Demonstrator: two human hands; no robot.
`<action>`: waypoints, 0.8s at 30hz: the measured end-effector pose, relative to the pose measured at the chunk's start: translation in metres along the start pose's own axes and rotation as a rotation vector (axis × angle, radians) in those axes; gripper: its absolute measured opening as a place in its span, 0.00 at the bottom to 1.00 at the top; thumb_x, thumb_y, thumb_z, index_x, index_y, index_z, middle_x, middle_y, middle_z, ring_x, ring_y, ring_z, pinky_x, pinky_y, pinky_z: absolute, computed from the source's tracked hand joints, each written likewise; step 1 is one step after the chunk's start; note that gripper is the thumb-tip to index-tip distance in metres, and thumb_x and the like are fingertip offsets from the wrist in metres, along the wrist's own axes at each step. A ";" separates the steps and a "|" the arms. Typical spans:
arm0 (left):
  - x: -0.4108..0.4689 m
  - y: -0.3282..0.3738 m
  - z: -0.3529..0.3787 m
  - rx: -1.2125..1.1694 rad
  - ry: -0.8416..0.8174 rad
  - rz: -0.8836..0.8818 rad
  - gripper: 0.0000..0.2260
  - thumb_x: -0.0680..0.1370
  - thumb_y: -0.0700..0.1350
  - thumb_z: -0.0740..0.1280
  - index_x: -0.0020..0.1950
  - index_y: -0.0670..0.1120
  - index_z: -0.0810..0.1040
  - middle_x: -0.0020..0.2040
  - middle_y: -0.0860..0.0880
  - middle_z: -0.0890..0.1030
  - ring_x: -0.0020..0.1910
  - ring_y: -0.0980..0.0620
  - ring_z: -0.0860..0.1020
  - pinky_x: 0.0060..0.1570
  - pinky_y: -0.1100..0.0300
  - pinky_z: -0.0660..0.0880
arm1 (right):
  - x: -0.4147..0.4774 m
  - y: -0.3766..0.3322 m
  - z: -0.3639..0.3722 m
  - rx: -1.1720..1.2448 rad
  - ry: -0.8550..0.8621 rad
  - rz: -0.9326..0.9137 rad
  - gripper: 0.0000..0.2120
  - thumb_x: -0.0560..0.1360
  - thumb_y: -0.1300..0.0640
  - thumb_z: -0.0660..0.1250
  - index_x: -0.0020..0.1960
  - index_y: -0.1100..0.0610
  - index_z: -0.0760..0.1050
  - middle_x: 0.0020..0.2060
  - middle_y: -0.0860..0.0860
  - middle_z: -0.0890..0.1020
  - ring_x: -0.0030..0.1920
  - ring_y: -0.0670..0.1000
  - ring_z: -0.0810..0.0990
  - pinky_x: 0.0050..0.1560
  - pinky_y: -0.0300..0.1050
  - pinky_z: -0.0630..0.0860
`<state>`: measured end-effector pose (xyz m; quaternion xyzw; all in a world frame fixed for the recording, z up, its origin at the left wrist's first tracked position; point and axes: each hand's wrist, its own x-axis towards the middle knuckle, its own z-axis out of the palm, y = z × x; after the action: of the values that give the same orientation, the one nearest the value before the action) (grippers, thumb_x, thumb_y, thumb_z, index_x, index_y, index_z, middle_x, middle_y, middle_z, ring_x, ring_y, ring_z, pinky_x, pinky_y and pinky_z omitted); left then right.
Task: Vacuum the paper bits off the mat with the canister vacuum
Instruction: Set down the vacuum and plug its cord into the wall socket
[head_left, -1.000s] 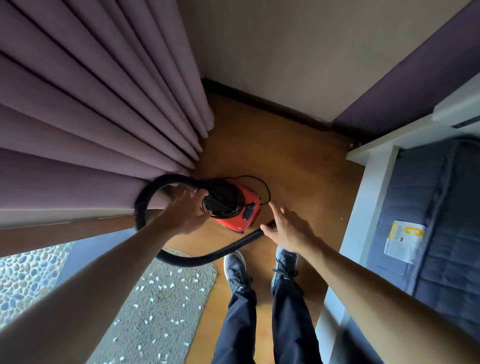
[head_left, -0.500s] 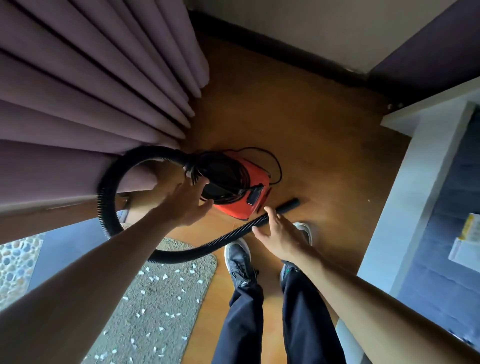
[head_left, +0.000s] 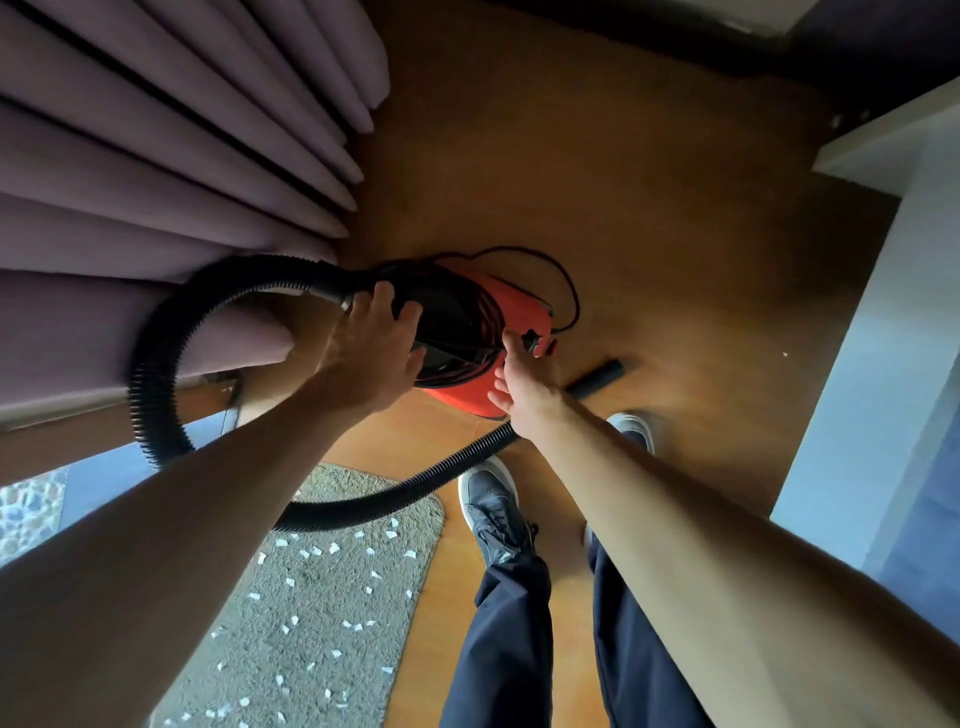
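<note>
Our left hand (head_left: 371, 353) lies open over the red canister vacuum (head_left: 519, 312), which stands on the floor (head_left: 649, 234) beyond the mat (head_left: 337, 597). Our right hand (head_left: 524, 387), holding nothing, reaches toward its switch (head_left: 531, 340). The hose (head_left: 156, 364) crosses the mat's far edge; dragging it may scatter the paper bits (head_left: 332, 548).

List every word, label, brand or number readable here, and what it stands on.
None is readable.
Red canister vacuum: no legible brand or label; the black part by the right hand is too small and dark to tell.
Paper bits on the mat: no print visible.
</note>
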<state>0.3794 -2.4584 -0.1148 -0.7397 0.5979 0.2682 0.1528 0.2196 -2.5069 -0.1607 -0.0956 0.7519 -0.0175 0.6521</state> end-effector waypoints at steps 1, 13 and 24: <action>0.000 -0.002 0.001 0.015 0.019 0.016 0.19 0.76 0.47 0.69 0.64 0.41 0.73 0.61 0.36 0.70 0.58 0.35 0.72 0.52 0.44 0.75 | 0.004 -0.001 0.003 0.019 -0.012 0.007 0.25 0.77 0.43 0.67 0.64 0.60 0.73 0.50 0.53 0.78 0.46 0.50 0.79 0.35 0.40 0.76; 0.008 -0.012 -0.008 0.022 0.097 0.071 0.12 0.79 0.45 0.67 0.61 0.45 0.78 0.56 0.41 0.75 0.53 0.39 0.75 0.44 0.46 0.76 | -0.022 -0.052 0.008 0.339 -0.032 -0.146 0.07 0.81 0.55 0.63 0.49 0.59 0.74 0.30 0.52 0.79 0.31 0.48 0.77 0.38 0.40 0.78; 0.011 0.012 -0.053 -0.242 0.274 0.048 0.06 0.81 0.42 0.63 0.46 0.41 0.76 0.40 0.38 0.80 0.40 0.35 0.79 0.36 0.47 0.72 | -0.089 -0.130 -0.004 0.226 -0.142 -0.538 0.11 0.80 0.51 0.64 0.46 0.58 0.76 0.37 0.53 0.83 0.29 0.44 0.79 0.30 0.34 0.74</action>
<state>0.3811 -2.4985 -0.0770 -0.7679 0.5939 0.2383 -0.0267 0.2436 -2.6203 -0.0538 -0.2193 0.6455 -0.2663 0.6814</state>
